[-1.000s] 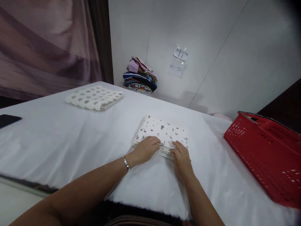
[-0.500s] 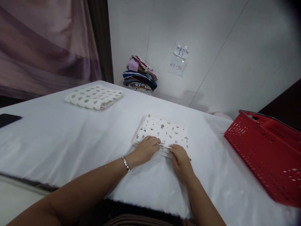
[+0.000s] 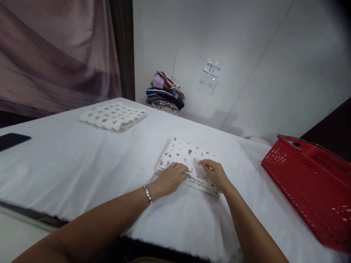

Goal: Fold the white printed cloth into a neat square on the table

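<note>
A folded white cloth [image 3: 182,151] printed with small plants and animals lies in front of me, its stacked layers showing along the near edge. My left hand [image 3: 173,177] lies on the near left part of this cloth, its fingers stretched over the top layer and holding nothing. Over the right part is my right hand [image 3: 216,174], fingers pointing left and slightly bent, with the fingertips at or just above the printed surface. Nothing shows between them.
Another folded cloth [image 3: 113,116] with grey-green prints lies at the far left of the white table [image 3: 109,160]. A dark flat object [image 3: 12,140] sits at the left edge. On the right stands a red basket [image 3: 309,182]. Behind the table is a fabric pile [image 3: 166,93].
My right hand has moved from the near edge of the folded cloth up onto its top, uncovering the near right edge. My left hand stays in about the same place on the cloth.
</note>
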`<state>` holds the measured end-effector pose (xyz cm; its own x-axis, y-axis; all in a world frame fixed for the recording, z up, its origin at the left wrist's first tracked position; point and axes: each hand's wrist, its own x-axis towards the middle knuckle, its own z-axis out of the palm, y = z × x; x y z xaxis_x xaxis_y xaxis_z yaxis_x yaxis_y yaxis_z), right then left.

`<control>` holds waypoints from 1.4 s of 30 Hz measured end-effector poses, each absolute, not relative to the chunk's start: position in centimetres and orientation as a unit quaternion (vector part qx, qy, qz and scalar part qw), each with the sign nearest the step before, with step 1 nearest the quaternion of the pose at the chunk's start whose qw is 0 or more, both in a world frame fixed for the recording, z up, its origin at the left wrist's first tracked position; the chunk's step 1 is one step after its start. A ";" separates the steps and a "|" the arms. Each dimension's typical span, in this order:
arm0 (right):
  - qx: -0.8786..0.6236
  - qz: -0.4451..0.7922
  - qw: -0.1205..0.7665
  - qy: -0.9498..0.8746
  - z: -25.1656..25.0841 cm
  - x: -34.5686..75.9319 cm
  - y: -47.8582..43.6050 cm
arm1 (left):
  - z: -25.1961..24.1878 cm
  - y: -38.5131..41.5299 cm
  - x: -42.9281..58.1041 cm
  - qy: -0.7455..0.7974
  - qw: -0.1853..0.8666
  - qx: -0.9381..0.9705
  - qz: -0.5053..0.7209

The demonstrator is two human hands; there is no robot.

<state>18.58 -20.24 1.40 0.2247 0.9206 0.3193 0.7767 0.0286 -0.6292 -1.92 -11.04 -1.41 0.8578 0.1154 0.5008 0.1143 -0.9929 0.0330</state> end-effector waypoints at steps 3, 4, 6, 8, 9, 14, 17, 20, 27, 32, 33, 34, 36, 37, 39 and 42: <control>-0.663 0.113 0.258 -0.694 1.0 19.3 -17.5 | -1.5 -10.9 -2.0 0.055 -0.003 0.963 0.262; -0.661 0.111 0.213 -0.711 0.5 19.5 -16.8 | -1.6 -10.9 -2.0 0.054 -0.004 0.964 0.262; -0.674 0.103 0.130 -0.720 -0.5 19.9 -15.8 | -1.7 -10.7 -1.9 0.053 -0.003 0.964 0.259; -0.690 0.101 0.077 -0.712 -1.1 20.2 -15.5 | -1.8 -10.6 -1.9 0.051 0.003 0.965 0.257; -0.692 0.104 0.062 -0.711 -1.2 20.2 -15.5 | -1.8 -10.6 -1.9 0.049 0.006 0.966 0.255; -0.684 0.098 0.035 -0.722 -0.4 20.7 -15.8 | -2.0 -10.5 -1.8 0.040 0.030 0.966 0.252; -0.678 0.092 0.004 -0.729 -0.4 21.8 -15.4 | -1.9 -10.4 -1.8 0.036 0.041 0.967 0.251; -0.683 0.073 -0.014 -0.726 -0.2 22.8 -14.8 | -1.8 -10.4 -1.8 0.034 0.044 0.968 0.246; -0.615 0.076 0.008 -0.785 0.8 19.6 -13.6 | -1.5 -10.5 -1.9 0.041 0.054 0.969 0.238; -0.577 0.076 -0.019 -0.813 0.1 18.8 -11.9 | -1.8 -10.4 -1.8 0.044 0.073 0.968 0.238; -0.582 0.072 -0.020 -0.810 0.0 19.0 -11.6 | -1.9 -10.3 -1.8 0.043 0.074 0.968 0.237; -0.588 0.067 -0.020 -0.806 -0.1 19.1 -11.4 | -2.0 -10.3 -1.8 0.042 0.075 0.968 0.237; -0.593 0.066 -0.021 -0.802 -0.2 19.1 -11.1 | -2.0 -10.2 -1.8 0.042 0.072 0.969 0.234; -0.592 0.069 -0.023 -0.802 -0.2 19.1 -11.0 | -2.1 -10.2 -1.8 0.044 0.070 0.970 0.230; -0.586 0.079 -0.024 -0.806 -0.1 18.9 -10.9 | -2.1 -10.2 -1.8 0.046 0.068 0.971 0.224; -0.595 0.078 -0.012 -0.800 0.2 19.4 -11.0 | -2.2 -10.1 -1.8 0.045 0.070 0.970 0.227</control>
